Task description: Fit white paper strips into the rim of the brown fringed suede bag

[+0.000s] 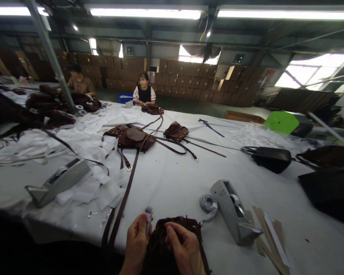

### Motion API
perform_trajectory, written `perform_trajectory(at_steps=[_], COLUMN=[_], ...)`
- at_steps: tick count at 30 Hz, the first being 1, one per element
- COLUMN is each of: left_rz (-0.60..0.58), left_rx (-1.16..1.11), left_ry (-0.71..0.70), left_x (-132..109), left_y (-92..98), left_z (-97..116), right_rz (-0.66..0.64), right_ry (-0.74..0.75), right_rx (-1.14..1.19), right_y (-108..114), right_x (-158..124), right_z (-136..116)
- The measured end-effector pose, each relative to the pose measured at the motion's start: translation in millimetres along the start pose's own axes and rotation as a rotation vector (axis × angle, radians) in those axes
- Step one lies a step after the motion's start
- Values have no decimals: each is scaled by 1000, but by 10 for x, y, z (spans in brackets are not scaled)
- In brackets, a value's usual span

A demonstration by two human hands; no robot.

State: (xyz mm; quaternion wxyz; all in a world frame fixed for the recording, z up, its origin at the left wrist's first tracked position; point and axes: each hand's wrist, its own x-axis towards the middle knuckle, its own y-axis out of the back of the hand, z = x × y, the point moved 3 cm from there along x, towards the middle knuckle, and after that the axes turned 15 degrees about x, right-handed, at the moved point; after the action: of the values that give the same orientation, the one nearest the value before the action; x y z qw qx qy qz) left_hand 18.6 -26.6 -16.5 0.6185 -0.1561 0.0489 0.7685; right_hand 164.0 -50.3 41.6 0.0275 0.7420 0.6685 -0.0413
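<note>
Two hands at one article: your left hand [137, 238] is closed on a small grey tool [149, 219], while the thumb and forefinger of your right hand [185, 244] meet at the dark brown bag [158, 246]; whether they pinch a strand cannot be told. The bag lies between and beneath your fingers, its handling apparently under way, not finished. Right of your fingers stand a grey roll [204, 207] and a tape dispenser [228, 214]. Farther beyond them lie a strapped bag [133, 137] and a smaller pouch [176, 131], straps loose, stage of completion indeterminable.
</note>
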Motion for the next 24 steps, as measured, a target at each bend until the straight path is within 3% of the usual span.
perform_trajectory(at_steps=[6,12,16,20,24], left_rz=[35,-24,-83,-48,-194], left_rx=[342,365,325,263,261], left_ry=[-183,-231,-211,-101,-80], left_x=[-41,-99,-105,-90,-80], left_y=[-16,-37,-28,37,44], left_z=[58,80,63,4,25], right_rz=[-93,-121,-201,-330,-402], right_ry=[-35,-75,-192,-250,-268], right_rx=[122,298,486,565,577], right_y=[-284,-353,-398,-450,-435], right_x=[-22,-8,-18,-27,-36], right_z=[-54,-21,126,234,231])
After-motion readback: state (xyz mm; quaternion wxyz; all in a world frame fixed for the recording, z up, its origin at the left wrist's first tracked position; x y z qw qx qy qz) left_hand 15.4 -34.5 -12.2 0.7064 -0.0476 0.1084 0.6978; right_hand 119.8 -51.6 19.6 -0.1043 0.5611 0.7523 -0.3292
